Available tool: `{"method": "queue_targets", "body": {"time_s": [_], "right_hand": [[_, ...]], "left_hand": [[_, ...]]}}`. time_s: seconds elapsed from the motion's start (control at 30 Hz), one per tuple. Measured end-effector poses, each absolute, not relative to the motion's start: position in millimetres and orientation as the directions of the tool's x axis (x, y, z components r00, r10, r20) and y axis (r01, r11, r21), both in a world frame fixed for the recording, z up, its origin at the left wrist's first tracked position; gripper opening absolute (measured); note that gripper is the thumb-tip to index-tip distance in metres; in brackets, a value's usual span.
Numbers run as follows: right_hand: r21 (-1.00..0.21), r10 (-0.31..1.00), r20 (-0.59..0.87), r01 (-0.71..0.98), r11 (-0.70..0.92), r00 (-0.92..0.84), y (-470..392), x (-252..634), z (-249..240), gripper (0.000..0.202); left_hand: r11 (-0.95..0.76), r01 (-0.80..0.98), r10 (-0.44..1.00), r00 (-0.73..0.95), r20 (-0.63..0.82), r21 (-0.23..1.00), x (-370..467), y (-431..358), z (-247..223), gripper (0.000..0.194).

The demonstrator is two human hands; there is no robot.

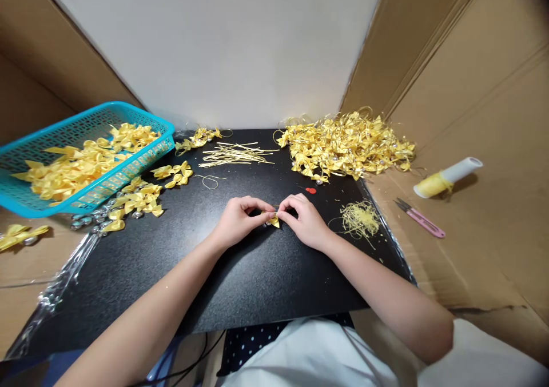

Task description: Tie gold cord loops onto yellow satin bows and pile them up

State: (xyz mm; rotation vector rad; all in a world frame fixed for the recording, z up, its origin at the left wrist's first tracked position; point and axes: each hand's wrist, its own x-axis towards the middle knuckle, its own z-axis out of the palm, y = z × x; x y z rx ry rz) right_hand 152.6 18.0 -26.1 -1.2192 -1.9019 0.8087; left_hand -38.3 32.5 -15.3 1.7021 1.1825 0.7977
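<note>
Over the middle of the black tabletop (240,284), my left hand (240,218) and my right hand (302,218) meet with thumbs and index fingers pinched. Between them is a small yellow ribbon bow (275,222), mostly covered by the fingertips. Both hands grip it, one from each side. A bit of something shiny shows beside the bow, too small to make out. Behind the hands lies a bundle of gold cords (235,154), with one looped cord (210,181) in front of it.
A turquoise basket (122,190) of yellow bows stands at left, with loose bows (139,198) and silver bells (96,218) beside it. A heap of corded bows (349,144) lies back right. Thread scraps (360,220), pink snips (422,220) and a white tube (461,171) are at right.
</note>
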Motion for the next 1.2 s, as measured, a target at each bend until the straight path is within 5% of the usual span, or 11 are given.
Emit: {"method": "queue_targets", "body": {"time_s": [0.3, 0.63, 1.2], "right_hand": [[-0.816, 0.927, 0.257, 0.453, 0.359, -0.272, 18.4, 152.1, -26.8, 0.015], [-0.819, 0.918, 0.281, 0.429, 0.382, -0.281, 17.4, 151.3, -24.1, 0.015], [-0.678, 0.798, 0.596, 0.476, 0.561, -0.091, 7.5, 145.8, -13.1, 0.012]], "left_hand": [[-0.236, 0.498, 0.91, 0.414, 0.01, 0.835, -36.0, 31.4, -9.3, 0.023], [0.099, 0.222, 0.872, 0.449, -0.192, 0.97, -33.7, 29.7, -3.5, 0.026], [0.473, -0.017, 0.828, 0.352, -0.437, 0.881, -30.5, 27.8, 7.0, 0.035]]}}
